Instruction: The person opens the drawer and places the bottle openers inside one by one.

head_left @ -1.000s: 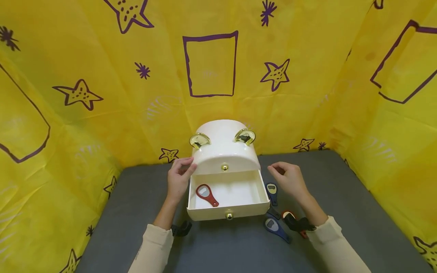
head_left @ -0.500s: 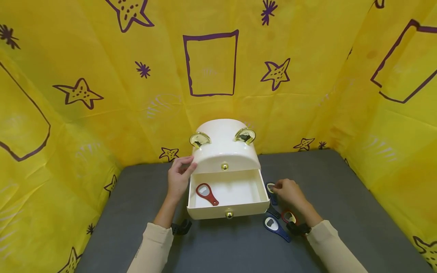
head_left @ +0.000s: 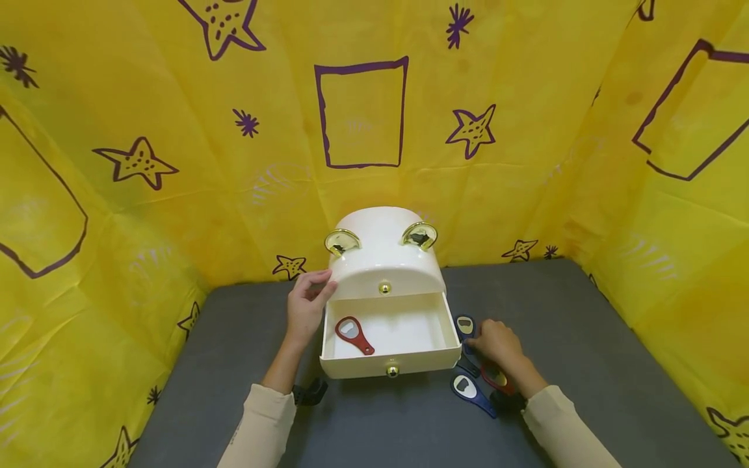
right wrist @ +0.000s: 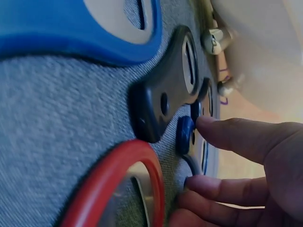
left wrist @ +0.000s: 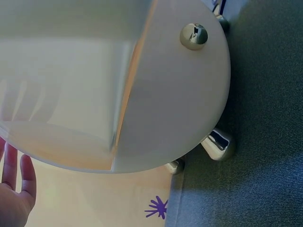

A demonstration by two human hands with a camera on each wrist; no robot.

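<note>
A white rounded box (head_left: 380, 253) stands on the table with its lower drawer (head_left: 357, 369) pulled out; a red bottle opener (head_left: 364, 344) lies inside. My left hand (head_left: 305, 309) rests against the box's left side, fingers extended. Right of the drawer, my right hand (head_left: 499, 343) is at the handle end of a blue bottle opener (right wrist: 185, 135). Its thumb and fingers stand apart around that end in the right wrist view. Nearer lie a black bottle opener (right wrist: 163, 90), a second blue bottle opener (head_left: 468, 390) and a second red bottle opener (right wrist: 154, 165).
Gold ear-like loops (head_left: 420, 235) top the box, and gold knobs (head_left: 384, 288) mark its drawer fronts. Gold feet (left wrist: 218, 144) hold it off the grey table (head_left: 251, 338). A yellow patterned cloth (head_left: 363, 188) hangs behind and at both sides.
My right hand has come down and toward me, from above the table beside the box to the blue bottle opener's handle. The left hand has stayed at the box.
</note>
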